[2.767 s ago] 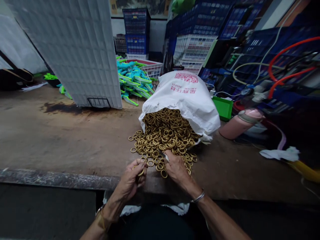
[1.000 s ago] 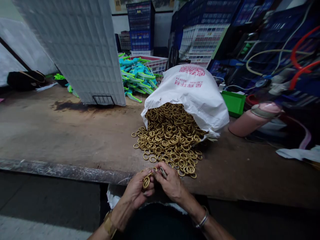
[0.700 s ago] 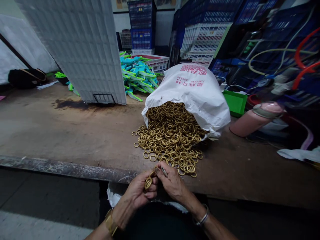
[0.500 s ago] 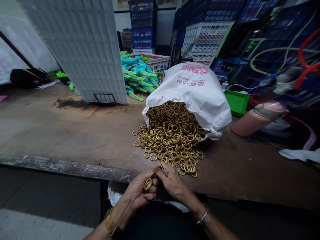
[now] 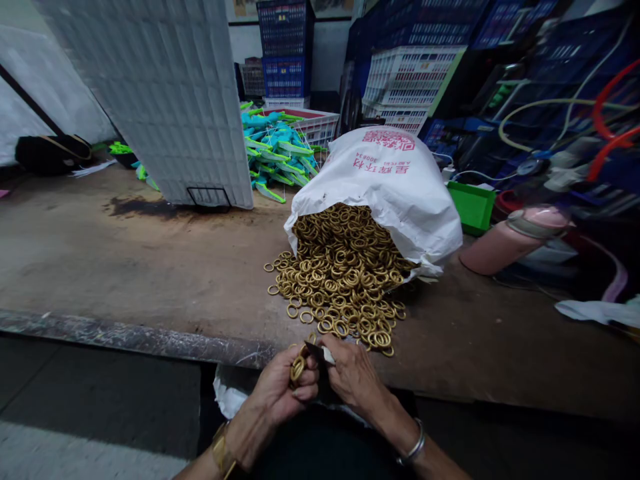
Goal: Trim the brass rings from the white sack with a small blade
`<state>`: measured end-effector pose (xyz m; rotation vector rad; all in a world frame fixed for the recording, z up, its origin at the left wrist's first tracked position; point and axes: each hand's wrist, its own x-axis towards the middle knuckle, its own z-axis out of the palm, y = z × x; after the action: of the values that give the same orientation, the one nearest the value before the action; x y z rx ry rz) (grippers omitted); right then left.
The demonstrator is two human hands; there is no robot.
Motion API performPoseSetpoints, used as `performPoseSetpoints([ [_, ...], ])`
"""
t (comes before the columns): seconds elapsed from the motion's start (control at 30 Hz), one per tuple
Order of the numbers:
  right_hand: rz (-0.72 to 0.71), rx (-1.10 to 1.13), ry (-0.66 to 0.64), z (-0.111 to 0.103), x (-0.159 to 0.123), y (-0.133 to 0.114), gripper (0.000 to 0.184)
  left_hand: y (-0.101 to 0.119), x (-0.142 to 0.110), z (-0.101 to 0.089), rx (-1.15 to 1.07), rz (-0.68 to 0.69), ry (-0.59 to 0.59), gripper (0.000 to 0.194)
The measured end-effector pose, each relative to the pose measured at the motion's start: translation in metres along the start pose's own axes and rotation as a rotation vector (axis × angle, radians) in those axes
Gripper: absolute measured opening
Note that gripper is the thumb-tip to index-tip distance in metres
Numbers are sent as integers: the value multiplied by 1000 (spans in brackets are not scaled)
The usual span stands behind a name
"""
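Observation:
Several gold-coloured rings [image 5: 297, 371] are gripped in the curled fingers of my left hand [image 5: 280, 390], one of them standing up at the fingertips. My right hand [image 5: 357, 377] is closed on a small knife [image 5: 316, 351] with a dark blade and a pale part by the thumb. The blade points left, close against the raised ring; whether it touches is too small to tell. Just beyond both hands, a heap of loose gold rings [image 5: 345, 287] spills onto the table from the mouth of a white sack [image 5: 390, 193] with red print.
On the brown table [image 5: 125, 267] a tall whitish panel [image 5: 200, 120] stands at left. Behind it lie turquoise and green plastic pieces [image 5: 285, 150]. A pink bottle [image 5: 515, 240] and a green tray [image 5: 471, 205] are right of the sack. Stacked crates [image 5: 415, 73] fill the back.
My right hand has turned and shifted slightly right, so the knife's dark blade now shows toward my left fingers. The left hand keeps its hold on the rings.

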<state>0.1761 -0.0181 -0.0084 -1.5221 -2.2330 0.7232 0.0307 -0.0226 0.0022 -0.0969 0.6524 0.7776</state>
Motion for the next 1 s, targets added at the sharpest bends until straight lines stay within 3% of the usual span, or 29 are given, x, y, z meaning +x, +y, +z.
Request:
performPoseSetpoints([
  [0.3, 54, -141, 65, 3, -1, -5, 29, 0, 1, -3, -42, -40, 11, 18],
  [0.77, 137, -278, 73, 2, 0, -18, 18, -1, -3, -2, -34, -33, 39, 18],
  [1.0, 197, -351, 81, 0, 4, -15, 21, -5, -17, 0, -18, -22, 44, 15],
])
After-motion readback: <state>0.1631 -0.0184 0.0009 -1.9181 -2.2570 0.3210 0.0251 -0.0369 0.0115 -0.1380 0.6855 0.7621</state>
